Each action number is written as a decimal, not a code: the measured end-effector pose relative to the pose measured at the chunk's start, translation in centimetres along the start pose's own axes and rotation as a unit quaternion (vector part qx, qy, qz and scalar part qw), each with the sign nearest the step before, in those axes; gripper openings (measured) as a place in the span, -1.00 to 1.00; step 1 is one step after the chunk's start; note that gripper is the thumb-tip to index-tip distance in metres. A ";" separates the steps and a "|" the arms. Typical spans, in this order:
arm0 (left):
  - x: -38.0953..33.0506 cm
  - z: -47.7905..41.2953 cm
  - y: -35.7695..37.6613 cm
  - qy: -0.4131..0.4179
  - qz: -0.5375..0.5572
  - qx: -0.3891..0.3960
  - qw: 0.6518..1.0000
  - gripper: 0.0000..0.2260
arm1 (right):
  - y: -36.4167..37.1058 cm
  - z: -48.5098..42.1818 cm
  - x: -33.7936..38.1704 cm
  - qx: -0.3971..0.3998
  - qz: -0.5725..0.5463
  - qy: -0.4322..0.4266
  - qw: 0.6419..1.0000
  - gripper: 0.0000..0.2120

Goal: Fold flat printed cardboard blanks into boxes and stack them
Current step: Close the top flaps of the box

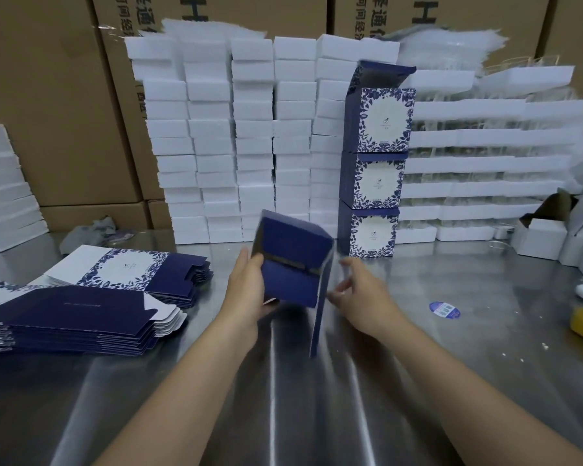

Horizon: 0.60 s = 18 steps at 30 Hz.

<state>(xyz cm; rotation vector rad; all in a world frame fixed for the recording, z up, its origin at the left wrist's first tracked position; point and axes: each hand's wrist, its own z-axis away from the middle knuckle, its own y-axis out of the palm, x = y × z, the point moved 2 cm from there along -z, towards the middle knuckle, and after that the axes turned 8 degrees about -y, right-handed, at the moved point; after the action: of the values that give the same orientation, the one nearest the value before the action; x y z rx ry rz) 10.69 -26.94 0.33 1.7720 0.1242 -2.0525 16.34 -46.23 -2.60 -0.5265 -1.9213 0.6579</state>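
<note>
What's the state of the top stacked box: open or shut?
Open: the lid of the top box stands up, not folded down.

A shiny steel table (451, 381) stands before a wall of big brown shipping cartons (48, 112) under even light.

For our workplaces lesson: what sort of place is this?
Probably a packing workshop or warehouse: brown shipping cartons behind, stacks of white boxes, and flat printed blanks piled on a steel table.

Navy box (292, 260) over a silver table (418, 348); stacked boxes (376, 183) show blue floral borders around white; plain white cartons (229, 136) behind.
</note>
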 end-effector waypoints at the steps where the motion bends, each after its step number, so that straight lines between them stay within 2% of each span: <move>1: -0.1 0.0 -0.1 -0.004 -0.001 0.010 1.000 -0.59 | -0.4 0.1 0.2 -0.012 -0.036 -0.013 0.999 -0.35; 3: -0.4 0.1 -0.3 -0.001 -0.006 0.029 1.000 -0.34 | -1.2 0.0 0.8 -0.042 -0.117 -0.035 0.992 -0.34; 5: -0.9 0.4 -0.2 0.020 -0.013 0.039 0.999 -0.28 | -1.8 0.3 1.6 -0.058 -0.083 -0.082 0.992 -0.23; 7: -1.4 0.8 0.1 0.041 -0.005 0.037 0.998 -0.31 | -1.8 0.3 1.9 -0.063 -0.047 -0.133 0.988 -0.19; 9: -2.1 1.5 0.4 0.058 0.013 0.035 0.998 -0.42 | -2.0 0.1 2.2 -0.063 -0.081 -0.159 0.982 -0.28; 11: -2.6 2.2 0.4 0.078 0.041 0.035 0.996 -0.54 | -2.6 0.2 2.6 -0.080 -0.108 -0.159 0.978 -0.27; 13: -3.1 2.5 0.1 0.113 0.046 0.027 0.992 -0.63 | -3.2 0.5 3.3 -0.087 -0.158 -0.154 0.971 -0.43; 16: -3.5 2.7 -0.3 0.142 0.021 0.035 0.989 -0.56 | -3.9 1.2 4.3 -0.094 -0.231 -0.123 0.961 -0.80; 17: -3.5 2.8 -0.3 0.143 0.007 0.040 0.989 -0.56 | -4.1 1.4 4.4 -0.109 -0.235 -0.106 0.960 -0.83; 18: -3.4 2.6 -0.3 0.140 -0.016 0.044 0.989 -0.58 | -4.2 1.4 4.5 -0.129 -0.222 -0.093 0.962 -0.76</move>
<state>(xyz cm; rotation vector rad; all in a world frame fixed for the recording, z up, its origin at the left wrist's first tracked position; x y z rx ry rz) 8.52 -26.72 3.97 2.1195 0.1490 -1.8439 12.93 -46.96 2.68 -0.1790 -2.2215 0.1704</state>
